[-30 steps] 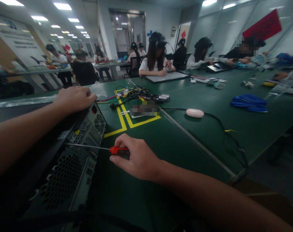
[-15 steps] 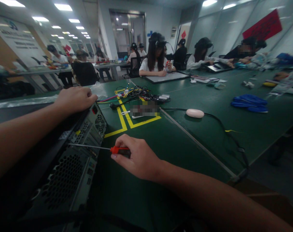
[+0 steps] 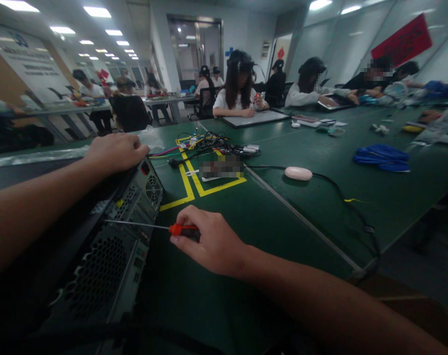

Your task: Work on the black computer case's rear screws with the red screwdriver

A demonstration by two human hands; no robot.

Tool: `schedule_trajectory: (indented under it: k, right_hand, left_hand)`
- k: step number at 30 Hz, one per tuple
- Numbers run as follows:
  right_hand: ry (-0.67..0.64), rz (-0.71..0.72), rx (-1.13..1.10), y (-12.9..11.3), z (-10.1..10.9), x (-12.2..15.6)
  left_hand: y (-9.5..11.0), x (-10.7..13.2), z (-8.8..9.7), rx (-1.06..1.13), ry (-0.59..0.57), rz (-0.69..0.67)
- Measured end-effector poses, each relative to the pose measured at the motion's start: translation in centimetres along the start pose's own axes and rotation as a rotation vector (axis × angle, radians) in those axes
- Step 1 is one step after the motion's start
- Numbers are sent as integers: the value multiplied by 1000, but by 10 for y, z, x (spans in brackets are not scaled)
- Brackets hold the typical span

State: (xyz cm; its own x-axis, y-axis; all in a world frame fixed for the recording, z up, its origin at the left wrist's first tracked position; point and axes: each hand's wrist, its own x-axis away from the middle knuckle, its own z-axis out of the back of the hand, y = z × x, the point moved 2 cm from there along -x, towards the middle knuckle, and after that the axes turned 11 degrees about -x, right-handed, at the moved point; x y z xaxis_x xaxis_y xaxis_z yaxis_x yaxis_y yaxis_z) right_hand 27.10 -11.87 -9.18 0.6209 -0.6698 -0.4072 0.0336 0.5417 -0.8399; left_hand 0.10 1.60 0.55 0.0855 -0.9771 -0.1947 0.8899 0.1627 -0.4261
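A black computer case (image 3: 66, 217) fills the lower left, its metal back panel (image 3: 133, 246) with vent holes and ports facing right. Over the far top corner of the case, my left hand (image 3: 116, 152) lies with its fingers curled around the edge. My right hand (image 3: 212, 241) is closed around the red and black handle of a screwdriver (image 3: 185, 231). The long thin shaft points left, and its tip meets the back panel near the case's upper edge. Exactly what the tip touches is too small to make out.
Beyond the case, a heap of cables (image 3: 212, 142) lies by yellow tape (image 3: 224, 187) on the green table (image 3: 283, 236). Farther right are a pale pink oval object (image 3: 298, 173) on a black cable and a blue bundle (image 3: 381, 159). Several people sit working across the table.
My hands, the screwdriver and the case look the same as before. Across the table, people at the right have shifted slightly, and a dark flat panel there has moved a little.
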Motion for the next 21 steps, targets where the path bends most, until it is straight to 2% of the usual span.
schedule_trajectory:
  k: [21]
  right_hand:
    - [25,4,-50,0,-2,1]
  left_hand:
    - [0,-1,-1,-7,2,15]
